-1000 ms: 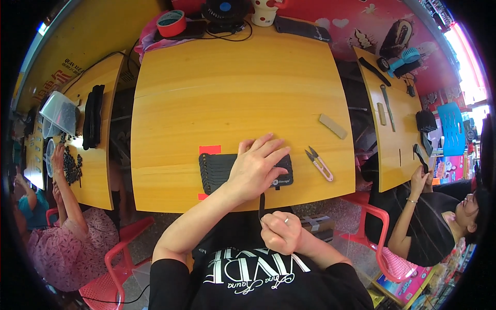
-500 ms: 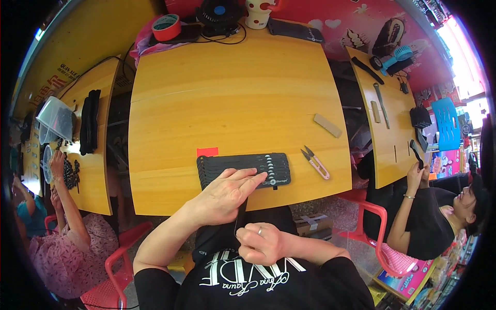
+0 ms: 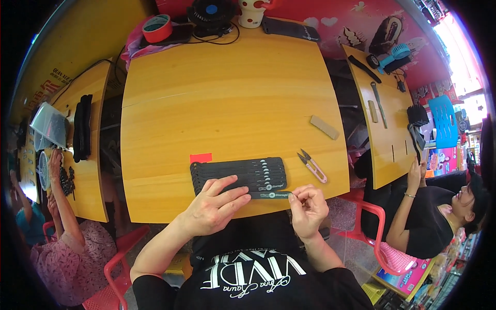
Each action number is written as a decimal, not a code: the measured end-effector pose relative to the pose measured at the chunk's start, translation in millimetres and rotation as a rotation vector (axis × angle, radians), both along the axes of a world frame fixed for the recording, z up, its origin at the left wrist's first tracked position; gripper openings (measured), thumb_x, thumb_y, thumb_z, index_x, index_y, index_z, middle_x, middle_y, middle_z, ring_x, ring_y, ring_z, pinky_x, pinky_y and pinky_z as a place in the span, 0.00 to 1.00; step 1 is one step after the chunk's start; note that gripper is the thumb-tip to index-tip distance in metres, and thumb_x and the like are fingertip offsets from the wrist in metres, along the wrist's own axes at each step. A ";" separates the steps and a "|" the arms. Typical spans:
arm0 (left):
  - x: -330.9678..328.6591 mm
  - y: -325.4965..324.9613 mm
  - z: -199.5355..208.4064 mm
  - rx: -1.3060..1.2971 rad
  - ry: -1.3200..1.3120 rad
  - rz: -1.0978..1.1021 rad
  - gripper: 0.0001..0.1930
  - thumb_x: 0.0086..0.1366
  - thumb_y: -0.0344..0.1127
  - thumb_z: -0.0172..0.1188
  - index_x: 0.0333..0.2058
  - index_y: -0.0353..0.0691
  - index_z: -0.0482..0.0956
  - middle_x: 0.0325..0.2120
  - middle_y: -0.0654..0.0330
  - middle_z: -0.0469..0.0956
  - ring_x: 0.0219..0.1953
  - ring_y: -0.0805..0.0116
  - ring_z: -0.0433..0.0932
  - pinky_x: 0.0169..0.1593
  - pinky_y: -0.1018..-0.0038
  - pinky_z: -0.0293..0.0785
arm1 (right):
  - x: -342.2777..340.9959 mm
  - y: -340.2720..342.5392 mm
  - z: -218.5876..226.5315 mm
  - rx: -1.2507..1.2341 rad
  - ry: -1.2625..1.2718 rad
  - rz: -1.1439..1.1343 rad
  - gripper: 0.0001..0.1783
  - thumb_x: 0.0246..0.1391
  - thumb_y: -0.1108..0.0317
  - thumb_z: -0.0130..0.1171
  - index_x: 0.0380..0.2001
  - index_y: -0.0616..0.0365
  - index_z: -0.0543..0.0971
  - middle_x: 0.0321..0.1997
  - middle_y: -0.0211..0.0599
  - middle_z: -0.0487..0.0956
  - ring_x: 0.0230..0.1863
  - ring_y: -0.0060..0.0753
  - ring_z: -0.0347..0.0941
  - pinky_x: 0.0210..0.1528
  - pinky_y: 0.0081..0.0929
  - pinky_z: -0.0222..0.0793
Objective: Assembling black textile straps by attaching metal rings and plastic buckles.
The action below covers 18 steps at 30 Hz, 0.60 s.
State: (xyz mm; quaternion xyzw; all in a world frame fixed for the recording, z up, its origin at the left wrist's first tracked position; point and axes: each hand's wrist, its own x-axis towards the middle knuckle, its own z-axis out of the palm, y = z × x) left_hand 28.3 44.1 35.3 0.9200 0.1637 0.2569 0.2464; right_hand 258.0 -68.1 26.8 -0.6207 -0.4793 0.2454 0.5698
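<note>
Across the tabletop [image 3: 227, 93], the stack of black straps [image 3: 232, 169] sits near the front edge; the left hand [image 3: 209, 206] has drawn back leftward, grip unclosed, fingers extended; the right hand [image 3: 308, 207] has swung up and right, grip pinching the single black strap [image 3: 268, 195], which earlier dangled, now stretched along the stack's near side!

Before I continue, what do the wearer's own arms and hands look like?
The left hand and right hand are ungloved. The forearms are bare, with no watch or bracelet visible. Short black sleeves end near the elbows, part of a black T-shirt with white lettering on its front.
</note>
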 end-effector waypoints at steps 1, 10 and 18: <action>0.2 -0.3 -1.5 -0.004 0.002 -0.003 0.25 0.45 0.24 0.63 0.47 0.39 0.78 0.48 0.59 0.77 0.54 0.50 0.71 0.45 0.62 0.68 | 2.1 1.2 -3.2 -0.039 0.016 0.003 0.13 0.48 0.90 0.56 0.30 0.61 0.67 0.31 0.36 0.72 0.28 0.15 0.64 0.29 0.12 0.60; 2.3 -0.6 -6.0 -0.040 0.025 0.014 0.21 0.45 0.22 0.64 0.42 0.38 0.81 0.46 0.60 0.80 0.52 0.50 0.73 0.44 0.61 0.70 | 5.6 9.8 -9.7 -0.089 -0.040 -0.013 0.14 0.47 0.89 0.59 0.28 0.60 0.67 0.26 0.31 0.72 0.23 0.11 0.61 0.23 0.10 0.55; 3.0 -0.4 -6.3 -0.036 0.038 0.022 0.20 0.44 0.22 0.63 0.40 0.38 0.81 0.46 0.60 0.80 0.53 0.49 0.73 0.45 0.61 0.70 | 6.0 11.6 -11.6 -0.103 -0.064 -0.035 0.14 0.47 0.88 0.60 0.26 0.60 0.67 0.25 0.30 0.73 0.22 0.10 0.60 0.22 0.10 0.53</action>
